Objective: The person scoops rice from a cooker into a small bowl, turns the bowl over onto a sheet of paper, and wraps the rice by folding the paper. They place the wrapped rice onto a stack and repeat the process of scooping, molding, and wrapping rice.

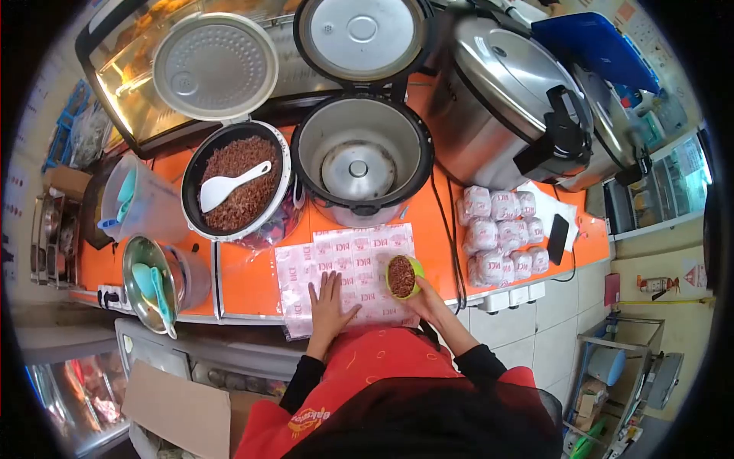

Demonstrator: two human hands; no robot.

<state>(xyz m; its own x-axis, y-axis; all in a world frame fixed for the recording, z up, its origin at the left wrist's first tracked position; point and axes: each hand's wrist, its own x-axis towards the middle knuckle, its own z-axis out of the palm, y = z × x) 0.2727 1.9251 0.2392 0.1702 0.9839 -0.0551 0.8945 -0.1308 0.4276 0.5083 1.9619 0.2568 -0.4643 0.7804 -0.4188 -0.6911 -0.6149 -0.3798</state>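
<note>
My left hand [330, 308] lies flat with fingers spread on the printed wrapping paper [359, 264], a stack of white sheets with red lettering. In my right hand [425, 295] is a small green cup [417, 269] filled with reddish-brown rice [401, 276], held over the right edge of the paper. Beyond the paper on the left, an open rice cooker [284, 145] holds more brown rice [248, 157], and a white rice paddle [235, 186] rests on top of it. To its right stands another open cooker [363, 145] with a bare metal inside.
Several paper-wrapped bundles [505, 233] are stacked at right beside a dark phone [559, 239]. Large steel cookers [505, 92] stand behind them. On the left are a metal bowl [138, 264] with turquoise scoops and a clear plastic tub [153, 210]. Black cables [451, 237] cross the orange counter [306, 222].
</note>
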